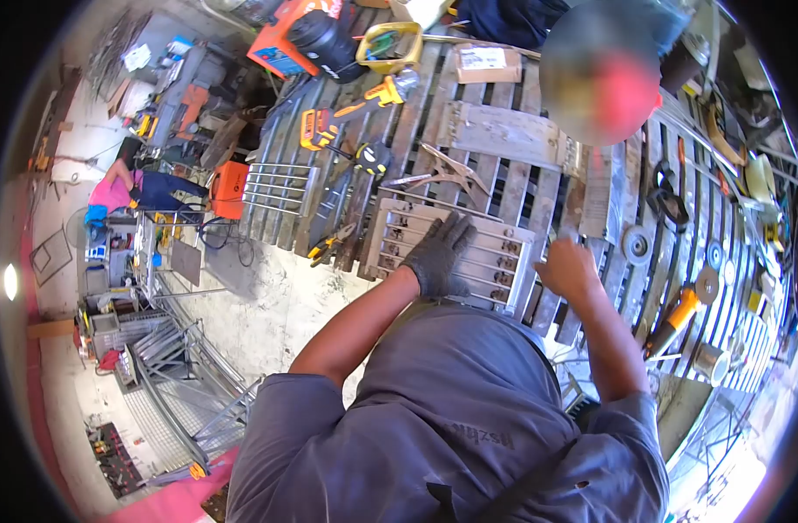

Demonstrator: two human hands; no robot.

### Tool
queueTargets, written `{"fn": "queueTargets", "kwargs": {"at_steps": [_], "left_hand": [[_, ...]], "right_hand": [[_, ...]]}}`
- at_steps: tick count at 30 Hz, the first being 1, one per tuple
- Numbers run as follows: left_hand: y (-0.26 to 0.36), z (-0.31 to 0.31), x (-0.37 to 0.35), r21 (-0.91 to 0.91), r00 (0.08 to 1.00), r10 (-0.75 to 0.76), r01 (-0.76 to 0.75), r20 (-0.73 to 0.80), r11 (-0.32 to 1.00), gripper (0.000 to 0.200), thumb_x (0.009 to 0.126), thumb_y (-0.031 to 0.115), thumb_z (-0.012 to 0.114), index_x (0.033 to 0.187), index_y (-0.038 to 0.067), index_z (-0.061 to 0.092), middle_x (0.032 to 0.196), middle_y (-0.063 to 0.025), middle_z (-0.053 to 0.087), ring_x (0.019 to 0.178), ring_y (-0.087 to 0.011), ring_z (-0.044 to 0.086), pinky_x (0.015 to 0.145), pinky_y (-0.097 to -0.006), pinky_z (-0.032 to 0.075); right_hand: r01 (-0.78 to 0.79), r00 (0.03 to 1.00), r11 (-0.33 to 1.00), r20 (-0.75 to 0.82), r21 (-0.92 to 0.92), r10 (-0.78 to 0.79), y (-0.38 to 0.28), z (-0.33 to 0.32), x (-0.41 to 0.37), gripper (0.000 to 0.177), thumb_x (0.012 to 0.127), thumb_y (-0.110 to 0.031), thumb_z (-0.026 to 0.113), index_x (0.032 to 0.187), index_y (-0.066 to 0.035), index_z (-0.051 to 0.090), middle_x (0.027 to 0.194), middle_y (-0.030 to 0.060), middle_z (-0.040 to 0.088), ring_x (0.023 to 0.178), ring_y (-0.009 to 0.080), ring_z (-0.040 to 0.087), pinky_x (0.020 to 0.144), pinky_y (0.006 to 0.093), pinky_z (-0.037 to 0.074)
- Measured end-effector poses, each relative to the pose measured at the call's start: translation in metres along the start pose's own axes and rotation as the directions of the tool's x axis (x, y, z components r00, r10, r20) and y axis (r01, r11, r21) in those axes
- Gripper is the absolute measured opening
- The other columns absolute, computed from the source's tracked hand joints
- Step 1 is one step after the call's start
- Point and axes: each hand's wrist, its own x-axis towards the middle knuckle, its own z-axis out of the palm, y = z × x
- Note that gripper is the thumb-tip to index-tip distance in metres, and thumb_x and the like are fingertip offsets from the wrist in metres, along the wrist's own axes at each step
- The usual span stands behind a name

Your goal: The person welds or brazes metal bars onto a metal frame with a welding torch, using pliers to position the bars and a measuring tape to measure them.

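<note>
My left hand (pixel 442 254), in a dark glove, lies with its fingers stretched out over a metal frame of parallel rods (pixel 484 261) set on a flat plate at the table's near edge. My bare right hand (pixel 568 268) is closed just beyond the right end of that frame. What its fingers hold, if anything, is hidden. Beyond the frame lies a pair of long-jawed locking clamps (pixel 451 174). Yellow-handled pliers (pixel 332 244) are left of the frame, and a second frame of rods (pixel 279 187) lies farther left.
The slatted metal table (pixel 517 187) carries a tape measure (pixel 373 159), a yellow power tool (pixel 386 93), a yellow basket (pixel 390 48) and grinding discs (pixel 636 245). An angle grinder (pixel 675 321) lies at right. Across the table is a person (pixel 601 74); another person (pixel 155 187) bends at far left.
</note>
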Motion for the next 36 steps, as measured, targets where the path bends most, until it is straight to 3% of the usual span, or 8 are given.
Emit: {"fn": "queueTargets", "kwargs": {"at_steps": [3, 8, 13, 15, 16, 19, 26, 36], "left_hand": [[-0.004, 0.008, -0.023, -0.014, 0.999, -0.001, 0.0, -0.052, 1.0, 0.115, 0.094, 0.067, 0.076, 0.177, 0.003, 0.031, 0.186, -0.0243, 0.023, 0.174, -0.0467, 0.013, 0.14, -0.0626, 0.012], [-0.028, 0.035, -0.086, -0.157, 0.914, -0.021, -0.047, -0.405, 0.986, 0.074, 0.101, 0.044, 0.075, 0.159, 0.003, 0.058, 0.171, -0.023, 0.048, 0.165, -0.0449, 0.036, 0.136, -0.0619, 0.026], [-0.078, 0.032, -0.133, -0.232, 0.752, -0.336, 0.245, -0.567, 0.941, 0.062, 0.105, 0.034, 0.07, 0.157, 0.002, 0.06, 0.159, -0.0234, 0.058, 0.152, -0.0469, 0.05, 0.13, -0.0576, 0.038], [-0.113, 0.016, -0.136, -0.278, 0.628, -0.42, 0.317, -0.655, 0.907, 0.072, 0.103, 0.03, 0.071, 0.163, -0.002, 0.049, 0.152, -0.0337, 0.058, 0.145, -0.0542, 0.052, 0.125, -0.0586, 0.042], [-0.114, -0.012, -0.14, -0.343, 0.622, -0.595, 0.487, -0.509, 0.803, 0.077, 0.101, 0.03, 0.072, 0.165, -0.003, 0.045, 0.151, -0.0365, 0.057, 0.144, -0.0565, 0.053, 0.121, -0.0606, 0.045], [-0.168, -0.016, -0.139, -0.366, 0.461, -0.611, 0.517, -0.644, 0.774, 0.076, 0.1, 0.028, 0.073, 0.163, -0.003, 0.047, 0.146, -0.0369, 0.06, 0.138, -0.057, 0.057, 0.117, -0.0608, 0.049], [-0.26, -0.005, -0.136, -0.353, 0.567, -0.657, 0.56, -0.497, 0.75, 0.073, 0.098, 0.032, 0.077, 0.157, -0.003, 0.052, 0.142, -0.0359, 0.064, 0.129, -0.0533, 0.065, 0.109, -0.0588, 0.054], [-0.285, 0.017, -0.132, -0.421, 0.742, -0.581, 0.434, -0.334, 0.796, 0.057, 0.094, 0.03, 0.082, 0.135, 0.001, 0.056, 0.123, -0.0327, 0.071, 0.113, -0.0521, 0.072, 0.099, -0.0601, 0.058]], "right_hand": [[-0.007, 0.999, 1.0, 0.032, -0.003, 0.007, -0.002, 0.003, -0.012, 0.052, 0.097, -0.044, 0.082, 0.114, 0.005, 0.081, 0.117, 0.0281, 0.081, 0.112, 0.0464, 0.079, 0.102, 0.0554, 0.062], [-0.118, 0.99, 0.992, 0.081, 0.034, 0.115, 0.014, 0.017, -0.037, 0.054, 0.096, -0.043, 0.085, 0.114, 0.007, 0.08, 0.116, 0.03, 0.081, 0.11, 0.0465, 0.08, 0.1, 0.0547, 0.063], [-0.228, 0.971, 0.971, 0.097, 0.075, 0.22, 0.006, 0.018, -0.053, 0.056, 0.095, -0.044, 0.085, 0.116, 0.008, 0.078, 0.118, 0.0308, 0.08, 0.112, 0.046, 0.079, 0.1, 0.055, 0.062], [-0.235, 0.971, 0.968, 0.052, 0.089, 0.231, -0.002, 0.02, -0.058, 0.058, 0.095, -0.043, 0.086, 0.12, 0.008, 0.077, 0.12, 0.0315, 0.08, 0.114, 0.0459, 0.078, 0.101, 0.0552, 0.062], [-0.229, 0.974, 0.969, 0.019, 0.093, 0.228, -0.008, 0.022, -0.061, 0.058, 0.095, -0.042, 0.086, 0.123, 0.008, 0.075, 0.121, 0.0318, 0.079, 0.115, 0.0459, 0.078, 0.102, 0.0554, 0.062], [-0.23, 0.972, 0.969, -0.025, 0.093, 0.233, -0.025, 0.023, -0.071, 0.06, 0.094, -0.04, 0.086, 0.129, 0.007, 0.072, 0.124, 0.0325, 0.078, 0.118, 0.0464, 0.077, 0.103, 0.056, 0.061], [-0.313, 0.942, 0.947, -0.105, 0.08, 0.32, -0.099, 0.029, -0.104, 0.063, 0.095, -0.042, 0.087, 0.133, 0.004, 0.067, 0.125, 0.0317, 0.076, 0.12, 0.0474, 0.075, 0.102, 0.0561, 0.06], [-0.437, 0.898, 0.893, -0.008, 0.108, 0.44, -0.19, 0.1, -0.156, 0.059, 0.096, -0.042, 0.086, 0.132, 0.002, 0.068, 0.128, 0.0289, 0.076, 0.122, 0.0466, 0.075, 0.105, 0.0567, 0.059]]}}
